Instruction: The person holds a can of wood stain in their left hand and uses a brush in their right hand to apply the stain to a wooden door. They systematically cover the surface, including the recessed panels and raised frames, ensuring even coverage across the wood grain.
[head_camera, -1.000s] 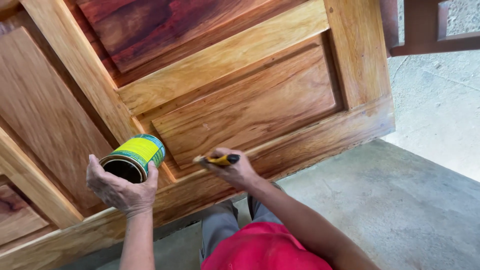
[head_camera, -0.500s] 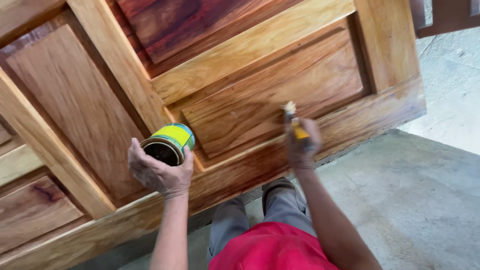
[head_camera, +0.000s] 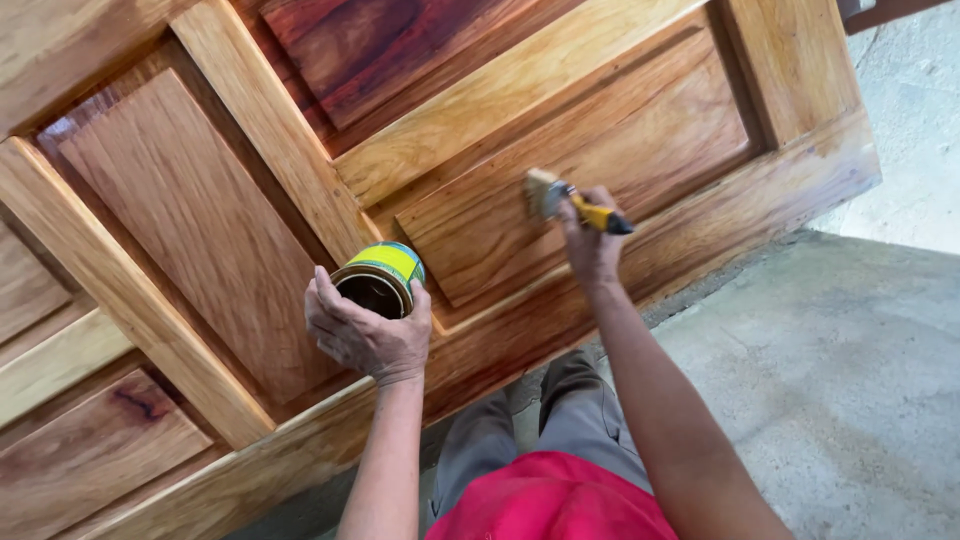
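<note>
My left hand grips an open round can with a yellow-green label, held in front of the panelled wooden door. A dark liquid shows inside the can. My right hand holds a paintbrush with a yellow and black handle. Its pale bristles press against the lower recessed panel of the door. The wood looks glossy and wet in places.
The door stands on a grey concrete floor, its bottom rail near the floor. My grey trousers and red shirt fill the bottom middle. A paler patch of ground lies at the far right.
My right hand has lifted the brush up onto the lower panel and turned it leftwards. The can in my left hand stays level. The view has shifted so the door sits further right.
</note>
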